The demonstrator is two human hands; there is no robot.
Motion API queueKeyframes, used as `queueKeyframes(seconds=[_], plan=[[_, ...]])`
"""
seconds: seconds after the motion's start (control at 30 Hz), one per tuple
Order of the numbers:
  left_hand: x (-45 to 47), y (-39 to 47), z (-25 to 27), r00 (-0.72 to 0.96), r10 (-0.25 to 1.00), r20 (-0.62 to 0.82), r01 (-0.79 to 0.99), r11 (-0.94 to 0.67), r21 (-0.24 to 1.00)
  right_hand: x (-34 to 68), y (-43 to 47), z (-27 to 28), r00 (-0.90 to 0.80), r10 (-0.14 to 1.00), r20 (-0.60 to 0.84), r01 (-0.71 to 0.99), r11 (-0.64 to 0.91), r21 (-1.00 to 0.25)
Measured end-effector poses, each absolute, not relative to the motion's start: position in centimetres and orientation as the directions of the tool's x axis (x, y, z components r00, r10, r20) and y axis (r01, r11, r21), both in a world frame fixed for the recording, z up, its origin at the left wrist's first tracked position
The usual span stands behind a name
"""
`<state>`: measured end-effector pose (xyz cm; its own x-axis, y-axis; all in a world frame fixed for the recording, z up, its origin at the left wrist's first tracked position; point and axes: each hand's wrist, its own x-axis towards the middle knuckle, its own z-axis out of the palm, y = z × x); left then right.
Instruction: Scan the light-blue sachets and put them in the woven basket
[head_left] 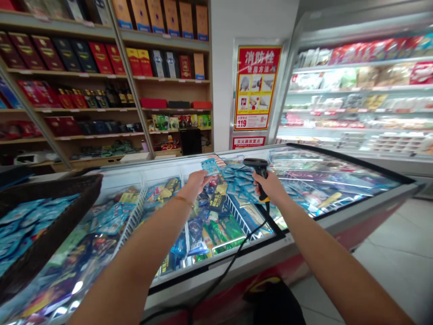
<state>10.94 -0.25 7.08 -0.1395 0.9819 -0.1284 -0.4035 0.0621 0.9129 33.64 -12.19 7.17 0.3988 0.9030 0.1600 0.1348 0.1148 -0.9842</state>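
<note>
My left hand (198, 181) pinches a small blue packet (210, 166) by its lower edge, above the freezer's glass top (169, 216). To its right, my right hand (269, 184) is wrapped round the grip of a black barcode scanner (256, 163). The scanner's head points left, towards the packet. A black cable (233, 259) hangs from its handle and runs down across the freezer's front edge. Beside and behind the scanner, many similar blue packets (238, 183) lie in a loose pile on the glass.
A dark woven basket (91, 185) holding more blue packets stands at the left. Frozen goods show through the glass. Shelves of boxed goods (79, 56) line the back wall; a lit refrigerated display (358, 90) stands at the right.
</note>
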Motion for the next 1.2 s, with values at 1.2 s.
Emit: queueKeyframes(seconds=[1.2], plan=[[-19.1,-4.2,4.0,-0.51,0.826,0.239,0.754,0.296,0.586,17.9,-8.4,2.3,0.055,0.994,0.093,0.081,0.088,-0.993]])
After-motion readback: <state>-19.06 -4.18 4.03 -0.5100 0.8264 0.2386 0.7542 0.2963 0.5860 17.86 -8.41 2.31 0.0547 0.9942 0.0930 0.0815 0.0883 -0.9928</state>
